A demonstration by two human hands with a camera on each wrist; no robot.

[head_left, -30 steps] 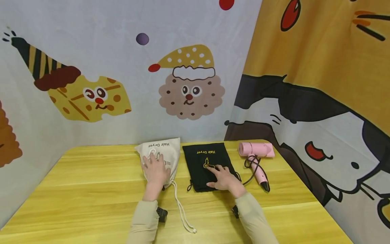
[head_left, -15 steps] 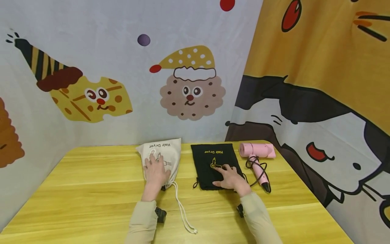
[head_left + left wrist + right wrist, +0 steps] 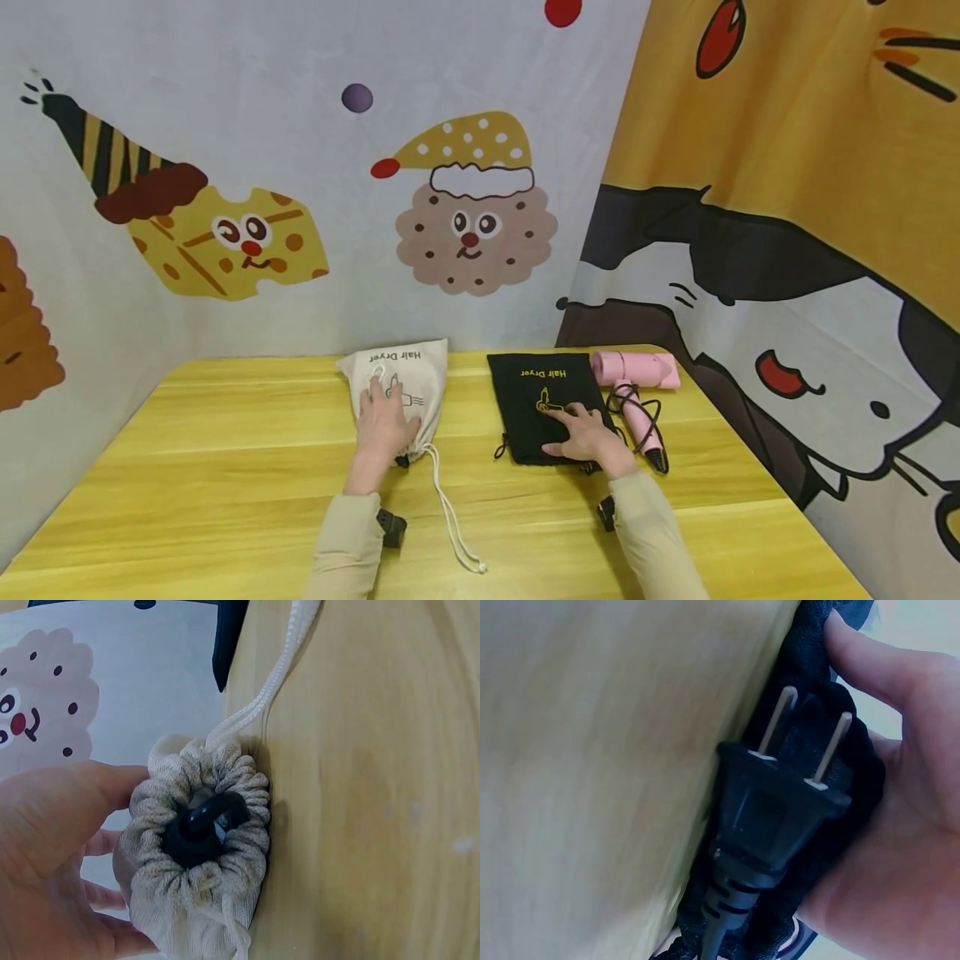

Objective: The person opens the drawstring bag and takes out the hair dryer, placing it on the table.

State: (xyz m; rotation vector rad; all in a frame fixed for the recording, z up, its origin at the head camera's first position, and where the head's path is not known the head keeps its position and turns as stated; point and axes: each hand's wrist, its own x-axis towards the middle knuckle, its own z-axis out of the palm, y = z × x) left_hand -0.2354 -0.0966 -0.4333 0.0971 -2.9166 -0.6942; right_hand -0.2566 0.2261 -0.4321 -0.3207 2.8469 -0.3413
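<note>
A white drawstring bag (image 3: 420, 367) printed "Hair Dryer" lies toward the table's back, its cord trailing forward. My left hand (image 3: 382, 421) rests on top of it with spread fingers. In the left wrist view, the bag's gathered mouth (image 3: 154, 859) surrounds a black looped part (image 3: 214, 817); the remaining contents are hidden. To the right lies a flat black drawstring bag (image 3: 517, 392) with yellow print. My right hand (image 3: 588, 433) presses on its top, fingers extended. A black two-pin plug (image 3: 761, 802) shows beside that bag's edge in the right wrist view.
A pink hair dryer (image 3: 637, 369) with a black cord round its handle lies right of the black bag, almost against it. Behind the wooden table (image 3: 225, 483) hangs a printed cloth (image 3: 262, 100); another closes off the right side.
My right hand has slid the black bag to the right, widening its gap from the white bag and bringing it up close to the pink hair dryer. The left hand stays on the white bag.
</note>
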